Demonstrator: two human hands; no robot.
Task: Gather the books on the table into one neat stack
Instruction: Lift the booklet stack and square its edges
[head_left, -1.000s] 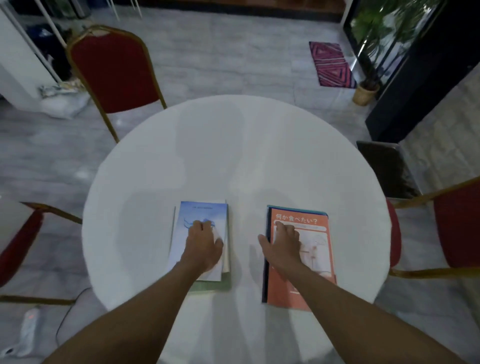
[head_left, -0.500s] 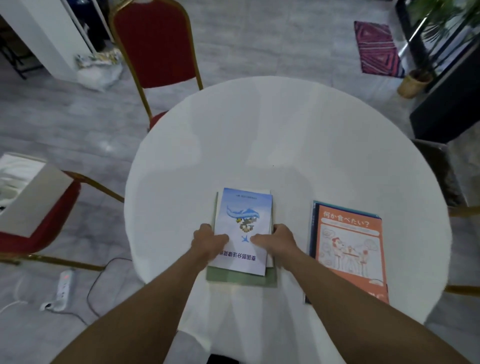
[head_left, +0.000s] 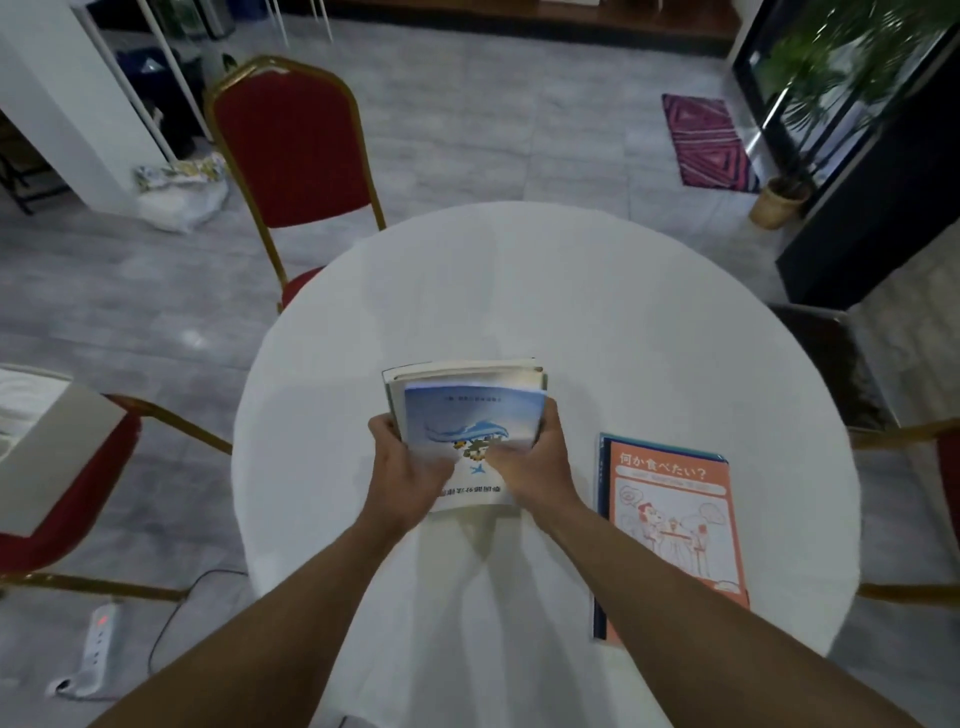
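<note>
Fingers of the left hand (head_left: 410, 475) and right hand (head_left: 535, 467) clamp the side edges of a small pile of books (head_left: 467, 410), blue cover on top, tilted up at frame centre. Thin, floppy and slick-looking, they probably want gripping by both edges. An orange book (head_left: 672, 525) lies flat on the tabletop (head_left: 571, 312), lower right.

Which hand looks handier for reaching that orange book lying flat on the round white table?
Probably the right hand: it is nearer the orange book. Both it and the left hand grip the blue-covered pile.
</note>
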